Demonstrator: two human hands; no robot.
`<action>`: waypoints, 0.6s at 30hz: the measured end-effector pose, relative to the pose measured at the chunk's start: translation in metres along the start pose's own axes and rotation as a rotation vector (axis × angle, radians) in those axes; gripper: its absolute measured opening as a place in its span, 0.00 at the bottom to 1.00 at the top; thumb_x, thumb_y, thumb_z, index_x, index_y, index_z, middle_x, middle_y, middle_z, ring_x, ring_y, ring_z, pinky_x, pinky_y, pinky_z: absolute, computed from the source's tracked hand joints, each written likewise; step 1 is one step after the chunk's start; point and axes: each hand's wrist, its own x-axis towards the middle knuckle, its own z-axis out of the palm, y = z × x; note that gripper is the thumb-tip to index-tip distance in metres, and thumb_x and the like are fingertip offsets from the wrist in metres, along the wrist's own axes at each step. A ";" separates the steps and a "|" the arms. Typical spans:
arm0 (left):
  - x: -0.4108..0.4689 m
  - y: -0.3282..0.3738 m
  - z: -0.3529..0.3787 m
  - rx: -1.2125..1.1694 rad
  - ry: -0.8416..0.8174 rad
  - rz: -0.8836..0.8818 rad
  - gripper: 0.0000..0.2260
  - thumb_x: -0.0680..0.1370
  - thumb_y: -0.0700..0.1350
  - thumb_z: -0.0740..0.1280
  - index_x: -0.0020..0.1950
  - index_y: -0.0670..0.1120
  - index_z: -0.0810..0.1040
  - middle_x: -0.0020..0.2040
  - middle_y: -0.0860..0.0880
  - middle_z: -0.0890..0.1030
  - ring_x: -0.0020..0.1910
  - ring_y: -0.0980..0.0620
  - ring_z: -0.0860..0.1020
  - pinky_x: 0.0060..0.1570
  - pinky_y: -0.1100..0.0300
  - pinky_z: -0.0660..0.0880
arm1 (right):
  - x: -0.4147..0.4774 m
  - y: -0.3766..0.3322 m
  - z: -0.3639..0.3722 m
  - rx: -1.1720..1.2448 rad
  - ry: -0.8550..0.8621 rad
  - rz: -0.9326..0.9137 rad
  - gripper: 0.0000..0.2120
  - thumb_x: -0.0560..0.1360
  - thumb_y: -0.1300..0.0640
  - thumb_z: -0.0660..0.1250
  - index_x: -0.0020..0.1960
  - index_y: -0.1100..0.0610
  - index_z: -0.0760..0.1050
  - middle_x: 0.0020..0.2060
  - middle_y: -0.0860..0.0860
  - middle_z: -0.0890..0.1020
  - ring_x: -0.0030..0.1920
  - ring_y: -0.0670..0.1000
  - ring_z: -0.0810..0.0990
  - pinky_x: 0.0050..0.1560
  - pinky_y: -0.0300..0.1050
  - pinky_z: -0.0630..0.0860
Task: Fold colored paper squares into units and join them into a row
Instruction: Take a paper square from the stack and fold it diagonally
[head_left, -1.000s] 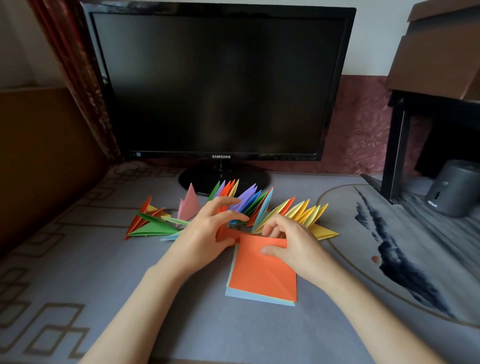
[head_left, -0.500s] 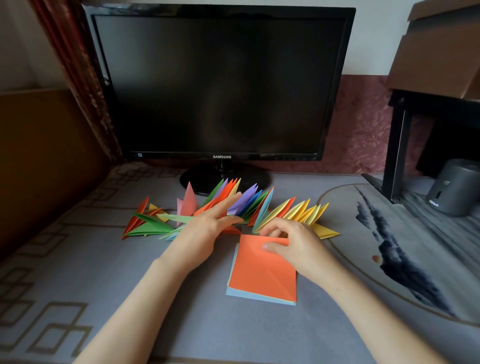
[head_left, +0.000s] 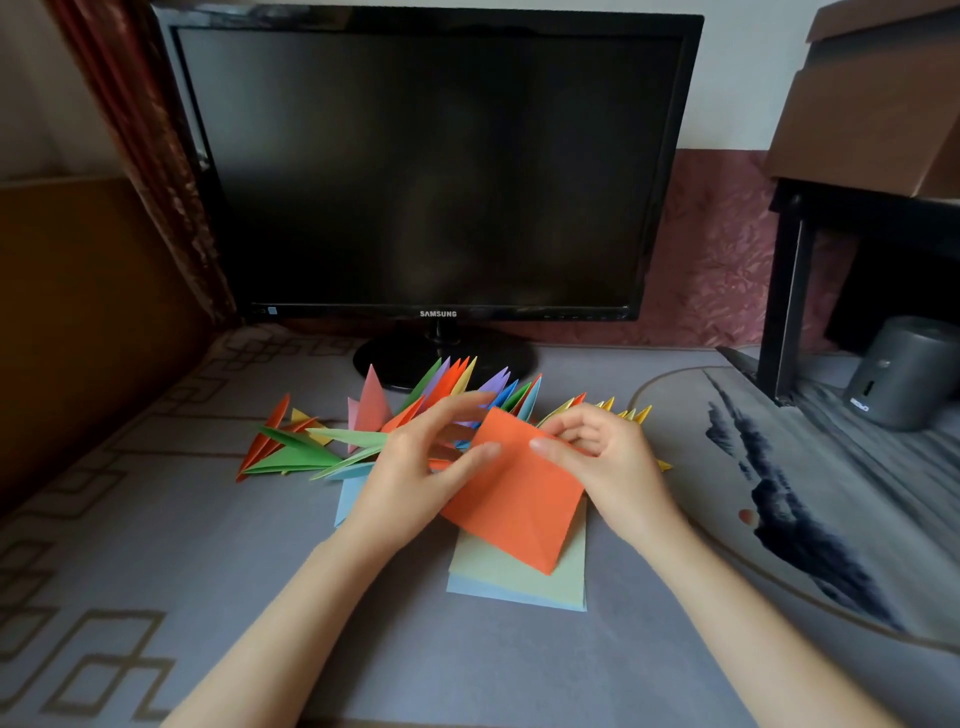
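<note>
Grey patterned desk mat (head_left: 156, 519) fills most of my feed, and at its back edge stands the dark monitor (head_left: 436, 166), which I use as the reference for everything else. Right of the monitor I see a brown cardboard box (head_left: 872, 104) on top of a black stand (head_left: 784, 312), with a grey cylindrical device (head_left: 904, 374) below it. Directly in front of the monitor's base runs the row of folded units (head_left: 311, 452), a fan of points in red, green, pink, orange, purple, blue and yellow that spreads to both sides of the base. Nearer to me than the row lies a small paper stack (head_left: 514, 582), a pale green sheet over a pale blue one. Raised above that stack is the orange sheet (head_left: 519, 493), turned corner-up like a diamond and creased across. The left hand (head_left: 410, 478) pinches its left edge, thumb on the front, fingers stretched toward the top corner. The right hand (head_left: 608, 462) pinches the right edge, thumb in front, fingers curled.
</note>
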 end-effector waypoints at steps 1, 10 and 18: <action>0.000 0.001 0.002 -0.051 0.006 -0.037 0.20 0.73 0.44 0.72 0.62 0.60 0.74 0.52 0.58 0.80 0.51 0.60 0.79 0.49 0.67 0.76 | 0.001 0.000 0.000 0.035 0.018 0.010 0.07 0.69 0.65 0.73 0.38 0.55 0.77 0.32 0.48 0.81 0.34 0.43 0.78 0.37 0.32 0.71; 0.005 0.002 0.004 -0.260 0.095 -0.191 0.11 0.71 0.37 0.73 0.48 0.52 0.79 0.42 0.60 0.83 0.43 0.63 0.80 0.44 0.68 0.75 | 0.000 0.001 -0.001 -0.011 0.057 -0.098 0.08 0.77 0.61 0.62 0.47 0.51 0.78 0.45 0.48 0.83 0.45 0.46 0.80 0.46 0.41 0.72; 0.007 -0.005 -0.001 -0.425 0.075 -0.306 0.08 0.74 0.36 0.70 0.51 0.46 0.80 0.43 0.50 0.84 0.40 0.56 0.82 0.41 0.67 0.76 | -0.005 -0.001 -0.002 -0.462 -0.282 -0.393 0.38 0.60 0.75 0.49 0.55 0.44 0.79 0.72 0.39 0.60 0.69 0.42 0.60 0.68 0.30 0.52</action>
